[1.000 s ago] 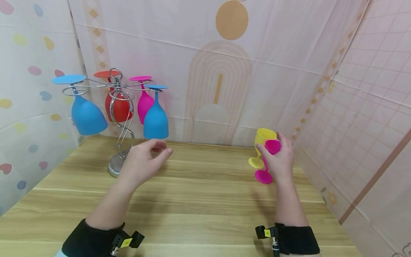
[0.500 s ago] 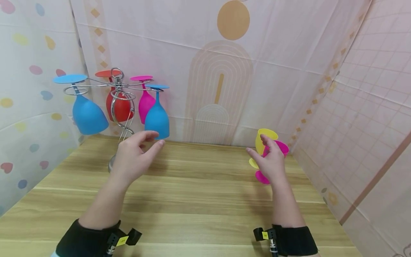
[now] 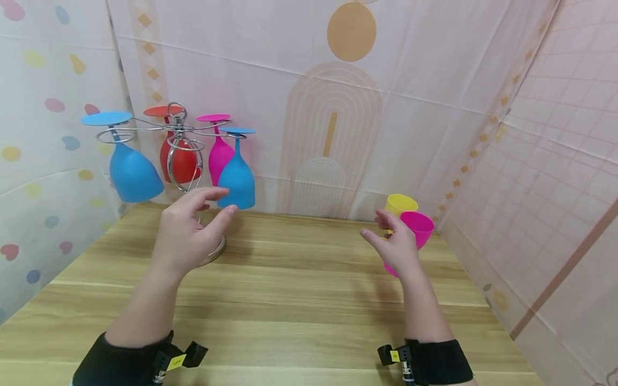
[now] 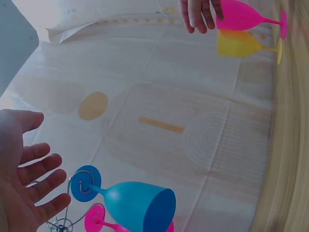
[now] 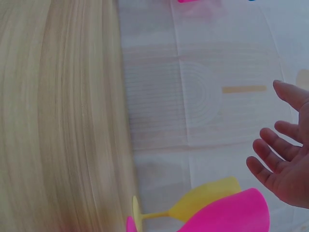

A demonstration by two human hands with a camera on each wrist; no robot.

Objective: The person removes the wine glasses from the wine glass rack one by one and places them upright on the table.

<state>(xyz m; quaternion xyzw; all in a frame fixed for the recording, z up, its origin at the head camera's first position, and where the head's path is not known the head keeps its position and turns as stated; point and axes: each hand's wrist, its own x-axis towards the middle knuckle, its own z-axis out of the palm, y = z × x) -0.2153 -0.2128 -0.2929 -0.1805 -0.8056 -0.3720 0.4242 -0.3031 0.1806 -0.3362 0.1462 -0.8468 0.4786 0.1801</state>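
Pink cup (image 3: 421, 228) nearer our right hand (image 3: 398, 247)

It stands upright on the desk (image 3: 299, 300), stem vertical, just right of that hand; our left hand (image 3: 185, 236) is near one upside-down, hanging blue cup (image 3: 241, 179); both our hands hold nothing, fingers loosely spread

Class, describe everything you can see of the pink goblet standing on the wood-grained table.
The pink goblet is plain and evenly coloured, apparently smooth plastic, with a deep rounded bowl, a thin stem and a flat round foot. It stands upright, mouth up, on the wood-grained table, just nearer the head camera than the yellow goblet; whether the two touch is unclear. The right grip does not hold it, but hides its stem in the head view.
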